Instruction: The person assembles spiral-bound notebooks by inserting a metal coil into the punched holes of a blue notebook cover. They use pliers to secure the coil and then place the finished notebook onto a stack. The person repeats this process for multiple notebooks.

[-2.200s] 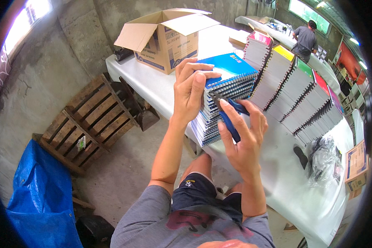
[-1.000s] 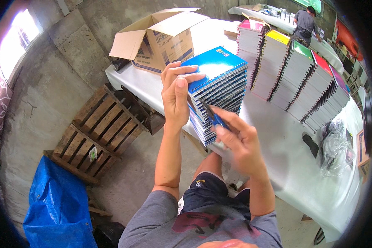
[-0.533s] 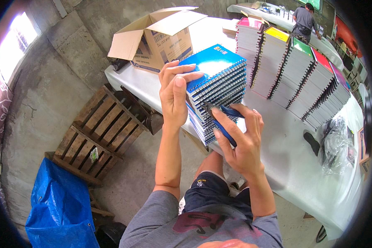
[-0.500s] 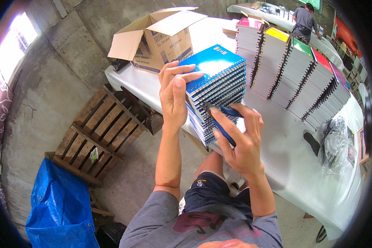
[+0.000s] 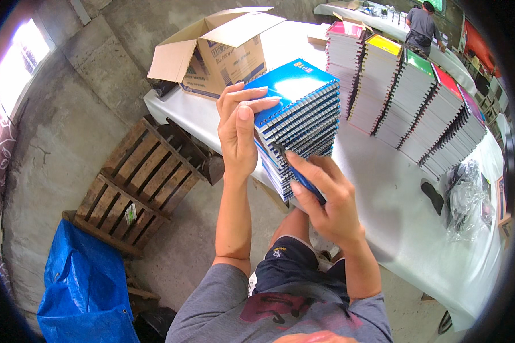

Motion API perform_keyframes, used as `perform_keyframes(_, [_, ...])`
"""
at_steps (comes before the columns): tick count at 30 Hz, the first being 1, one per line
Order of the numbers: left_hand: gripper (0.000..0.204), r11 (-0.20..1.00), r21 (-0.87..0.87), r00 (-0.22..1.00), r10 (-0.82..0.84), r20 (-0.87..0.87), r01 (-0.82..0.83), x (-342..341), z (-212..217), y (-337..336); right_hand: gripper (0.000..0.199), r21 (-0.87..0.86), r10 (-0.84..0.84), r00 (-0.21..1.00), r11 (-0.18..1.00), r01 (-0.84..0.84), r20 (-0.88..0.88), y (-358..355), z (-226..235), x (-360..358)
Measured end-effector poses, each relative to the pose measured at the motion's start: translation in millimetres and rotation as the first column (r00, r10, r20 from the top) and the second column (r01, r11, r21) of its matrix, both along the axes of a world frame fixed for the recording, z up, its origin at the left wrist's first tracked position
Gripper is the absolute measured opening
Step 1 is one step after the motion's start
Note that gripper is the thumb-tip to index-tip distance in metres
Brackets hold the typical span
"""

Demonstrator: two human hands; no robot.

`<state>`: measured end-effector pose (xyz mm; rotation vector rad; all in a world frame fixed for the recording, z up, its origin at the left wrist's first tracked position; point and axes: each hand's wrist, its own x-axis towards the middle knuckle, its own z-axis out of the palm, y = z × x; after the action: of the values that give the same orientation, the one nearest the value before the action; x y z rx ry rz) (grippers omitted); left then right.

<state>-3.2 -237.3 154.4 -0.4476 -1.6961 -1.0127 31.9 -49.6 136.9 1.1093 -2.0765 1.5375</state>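
Note:
A tall stack of blue spiral notebooks (image 5: 297, 86) stands at the table's near edge, its wire-bound side turned toward me. My left hand (image 5: 240, 128) lies on its left corner, fingers stretched over the top cover and thumb beside the edge. My right hand (image 5: 329, 191) is closed around blue-handled pliers (image 5: 315, 193). Their dark jaws reach the wire coils near the stack's lower-left corner. Whether the jaws grip a wire end is too small to tell.
Tall stacks of spiral notebooks (image 5: 406, 97) with coloured covers line the white-covered table (image 5: 383, 206). An open cardboard box (image 5: 226, 60) stands behind left. Clear plastic wrap (image 5: 466, 197) lies right. A wooden pallet (image 5: 137, 191) and blue tarp (image 5: 86, 286) are left; another person (image 5: 422, 28) works far back.
My right hand has squeezed the plier handles together and shifted slightly left along the coils. My left hand stays on the notebook stack.

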Motion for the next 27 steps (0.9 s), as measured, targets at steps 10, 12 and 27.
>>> perform_keyframes(10, [0.047, 1.000, -0.007, 1.000, 0.018, 0.007, -0.018, 0, 1, -1, 0.038, 0.033, -0.166, 0.968, 0.984, 0.175, -0.188, 7, -6, -1])
perform_keyframes(12, [0.047, 1.000, 0.008, 1.000, 0.014, 0.013, -0.014, 0, -1, -2, 0.039, 0.082, -0.237, 0.919, 0.958, 0.275, -0.316, 8, -8, -1])
perform_keyframes(27, [0.048, 1.000, 0.002, 0.999, 0.021, 0.024, -0.021, 2, -1, 0, 0.034, -0.508, 0.564, 0.354, 0.826, -0.245, 0.746, 11, 5, -1])
